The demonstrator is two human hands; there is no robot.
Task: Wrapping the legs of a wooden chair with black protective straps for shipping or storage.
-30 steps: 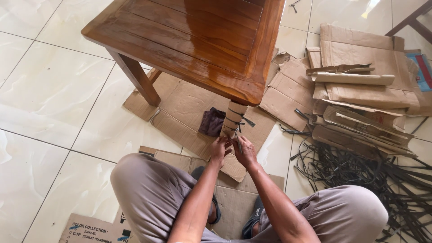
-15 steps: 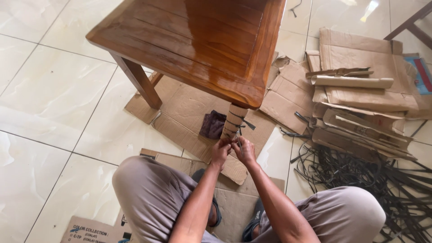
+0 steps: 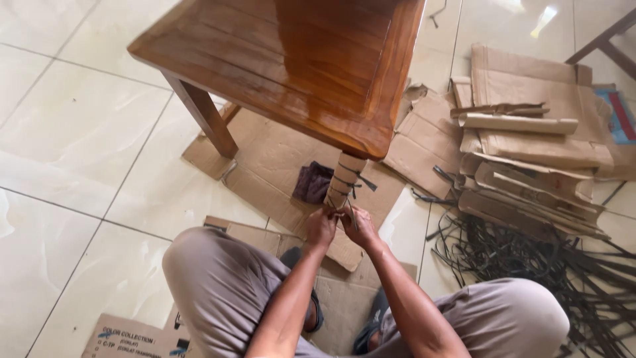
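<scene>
A glossy brown wooden table (image 3: 291, 63) stands in front of me. Its near leg (image 3: 346, 179) is wrapped in cardboard and bound by dark straps. My left hand (image 3: 321, 227) and my right hand (image 3: 360, 227) meet at the bottom of that leg, both pinching a dark strap (image 3: 349, 209) around the wrapping. A loose strap end (image 3: 366, 181) sticks out higher up the leg. My knees in grey trousers flank my arms.
Flattened cardboard (image 3: 278, 159) lies under the table, with a dark cloth (image 3: 313, 182) beside the leg. A stack of folded cardboard (image 3: 536, 139) sits to the right, a tangle of black straps (image 3: 530, 255) in front of it. Pale floor tiles (image 3: 73, 146) spread left.
Both hands have shifted slightly up and closer to the wrapped leg; the view has moved a little. The table has not moved.
</scene>
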